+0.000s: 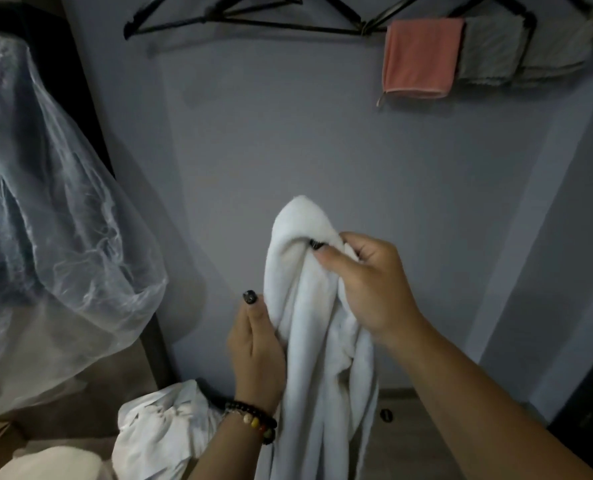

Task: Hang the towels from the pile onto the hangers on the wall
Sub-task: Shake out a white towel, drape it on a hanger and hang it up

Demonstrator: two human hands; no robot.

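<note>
Both hands' fingers (329, 259) half-buried in white towel (309, 341).

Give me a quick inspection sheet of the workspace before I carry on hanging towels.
Surface: grey wall, bare below the hangers.
Job's things: white towel held up in both hands; pink towel and grey towel already hung; empty black hangers at upper left; white pile at lower left.
Clutter: clear plastic bag at left.
Grippers: left hand grips the towel's edge; right hand pinches its top fold.
Cables: nothing seen.
Surroundings: wooden floor, dim light.
</note>
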